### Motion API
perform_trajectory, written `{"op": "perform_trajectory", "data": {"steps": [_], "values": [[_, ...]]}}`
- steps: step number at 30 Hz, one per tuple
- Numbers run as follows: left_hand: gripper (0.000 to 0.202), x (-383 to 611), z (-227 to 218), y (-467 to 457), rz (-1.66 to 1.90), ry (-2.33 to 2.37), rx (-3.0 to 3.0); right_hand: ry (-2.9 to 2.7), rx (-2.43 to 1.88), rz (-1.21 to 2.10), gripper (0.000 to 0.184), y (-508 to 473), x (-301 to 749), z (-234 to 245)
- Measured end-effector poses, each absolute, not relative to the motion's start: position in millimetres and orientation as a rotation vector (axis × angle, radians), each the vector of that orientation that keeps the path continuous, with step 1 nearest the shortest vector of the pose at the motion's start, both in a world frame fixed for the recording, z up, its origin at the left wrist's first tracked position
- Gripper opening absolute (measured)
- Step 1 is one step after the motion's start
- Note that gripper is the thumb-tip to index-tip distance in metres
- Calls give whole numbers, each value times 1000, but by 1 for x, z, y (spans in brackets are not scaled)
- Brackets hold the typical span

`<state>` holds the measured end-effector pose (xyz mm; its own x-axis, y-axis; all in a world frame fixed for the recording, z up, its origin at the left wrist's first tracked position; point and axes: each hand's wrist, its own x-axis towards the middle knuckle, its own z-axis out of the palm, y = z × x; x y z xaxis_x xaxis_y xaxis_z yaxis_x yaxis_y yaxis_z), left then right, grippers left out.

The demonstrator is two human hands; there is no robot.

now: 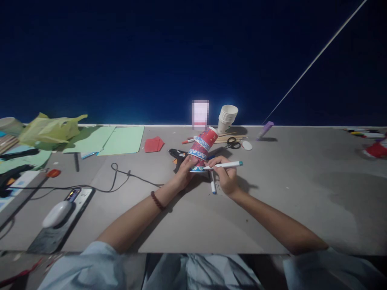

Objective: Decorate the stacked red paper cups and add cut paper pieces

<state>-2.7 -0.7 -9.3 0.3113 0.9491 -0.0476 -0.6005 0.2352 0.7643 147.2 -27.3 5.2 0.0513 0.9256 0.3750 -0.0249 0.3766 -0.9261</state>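
My left hand (pixel 185 172) is closed round the lower part of a red, blue and white decorated paper cup piece (pixel 202 147), which looks like cups joined together and tilts to the right. Pinched in my right hand (pixel 225 172) is a white marker (pixel 228 164) with a teal end, its tip against the blue-and-white band near the bottom rim. Under my hands on the table lies another white marker (pixel 213 183) with a blue end. A black glue gun (pixel 178 156) rests just behind my left hand, partly hidden by it.
Behind stand a stack of white paper cups (pixel 227 117) and a blurred bright screen (pixel 200 114). Black scissors (pixel 232 143), red paper (pixel 154 144) and a purple stick (pixel 266 129) lie nearby. Leftward are green sheets (pixel 123 140), a black cord (pixel 113 189), a phone (pixel 51 237) and a power strip (pixel 22 189).
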Motion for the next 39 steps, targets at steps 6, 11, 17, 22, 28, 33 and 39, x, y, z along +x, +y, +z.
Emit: {"op": "perform_trajectory", "data": {"steps": [6,11,17,22,28,33,39], "values": [[32,-3,-11,0,1147,576,739,-1328,-927,886,11,-28,147,8],[34,-3,-10,0,1147,568,736,-1346,-954,883,11,-28,148,5],[32,-3,-9,0,1133,582,715,-1323,-886,917,14,-27,148,3],[33,-2,-7,-1,1146,578,707,-1272,-886,928,11,-27,147,7],[35,-3,-10,1,1122,558,714,-1180,-936,943,10,-25,147,8],[37,-3,-12,2,1131,559,712,-1135,-913,968,8,-24,146,9],[35,-1,-9,2,1160,547,726,-1129,-892,977,9,-24,146,8]]}}
